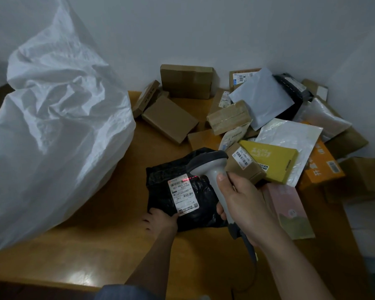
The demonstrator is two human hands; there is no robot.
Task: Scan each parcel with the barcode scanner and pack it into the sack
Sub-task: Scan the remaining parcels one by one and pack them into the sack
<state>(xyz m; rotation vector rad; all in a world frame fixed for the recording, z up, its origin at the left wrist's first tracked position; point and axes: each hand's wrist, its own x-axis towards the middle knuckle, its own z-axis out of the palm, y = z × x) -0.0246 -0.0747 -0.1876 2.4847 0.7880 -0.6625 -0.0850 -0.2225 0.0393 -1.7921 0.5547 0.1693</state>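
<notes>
Right hand [245,204] gripping scanner [212,169], black parcel [182,191] just left, left hand [160,219] holding it

Things around the parcel

The parcel [183,191] lies on the table [91,252]. The sack [52,131] is left of it. The pile of parcels [268,126] is behind and right of it.

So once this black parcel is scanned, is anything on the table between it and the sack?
Nothing visible. The black parcel, held by the left hand, lies on bare table with the sack directly to its left. The other parcels are piled behind and to the right, away from that path.
</notes>
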